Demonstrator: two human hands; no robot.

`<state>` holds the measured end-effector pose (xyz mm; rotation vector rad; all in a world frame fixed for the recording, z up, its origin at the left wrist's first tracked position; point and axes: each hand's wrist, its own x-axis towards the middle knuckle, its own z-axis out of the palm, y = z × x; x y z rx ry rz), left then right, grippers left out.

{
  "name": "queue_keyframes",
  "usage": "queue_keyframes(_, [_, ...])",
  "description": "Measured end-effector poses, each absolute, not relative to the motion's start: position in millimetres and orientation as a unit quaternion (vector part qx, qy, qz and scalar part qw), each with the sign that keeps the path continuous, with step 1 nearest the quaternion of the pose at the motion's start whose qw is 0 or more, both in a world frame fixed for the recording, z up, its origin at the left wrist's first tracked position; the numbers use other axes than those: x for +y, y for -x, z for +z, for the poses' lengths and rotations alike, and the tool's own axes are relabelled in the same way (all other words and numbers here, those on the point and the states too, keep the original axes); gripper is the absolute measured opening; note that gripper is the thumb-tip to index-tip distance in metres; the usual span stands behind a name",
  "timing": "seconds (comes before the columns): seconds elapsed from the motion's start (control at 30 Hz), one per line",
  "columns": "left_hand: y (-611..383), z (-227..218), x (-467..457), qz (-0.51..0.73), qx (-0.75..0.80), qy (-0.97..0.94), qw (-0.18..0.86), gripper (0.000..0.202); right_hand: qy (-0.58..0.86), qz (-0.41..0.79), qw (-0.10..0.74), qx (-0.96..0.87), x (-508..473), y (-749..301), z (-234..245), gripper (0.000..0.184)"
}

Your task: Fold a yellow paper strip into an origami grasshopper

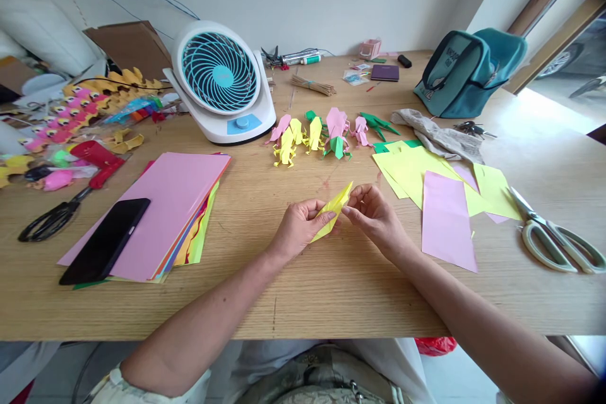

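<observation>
A folded yellow paper piece (334,208) is held just above the wooden table (303,290), near its middle. My left hand (299,227) pinches its lower left end with thumb and fingers closed. My right hand (374,214) pinches its right side near the upper tip. Behind them stands a row of finished paper figures (326,129) in yellow, pink and green.
A stack of coloured paper (180,202) with a black phone (106,240) on it lies left. Black scissors (52,218) sit further left. Cut yellow and pink sheets (445,202) and pale scissors (553,237) lie right. A white fan (220,79) and teal bag (466,69) stand behind.
</observation>
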<state>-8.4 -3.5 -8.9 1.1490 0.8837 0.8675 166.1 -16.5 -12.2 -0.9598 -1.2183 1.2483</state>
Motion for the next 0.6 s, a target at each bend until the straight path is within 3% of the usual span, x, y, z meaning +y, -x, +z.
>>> queue_keyframes(0.17, [9.4, -9.5, -4.2, 0.358, 0.366, -0.517, 0.686, 0.045, 0.404, 0.586, 0.469, -0.522, -18.8, -166.4, -10.7, 0.046])
queue_keyframes(0.4, [19.0, -7.5, 5.6, 0.337, 0.356, -0.652, 0.578, 0.036, 0.448, 0.534, 0.479, -0.533, -16.2, -173.2, -9.9, 0.043])
queue_keyframes(0.6, [18.0, -13.4, 6.9, 0.319, 0.371, -0.620, 0.613, 0.031, 0.458, 0.542, 0.472, -0.523, -17.2, -170.1, -8.2, 0.045])
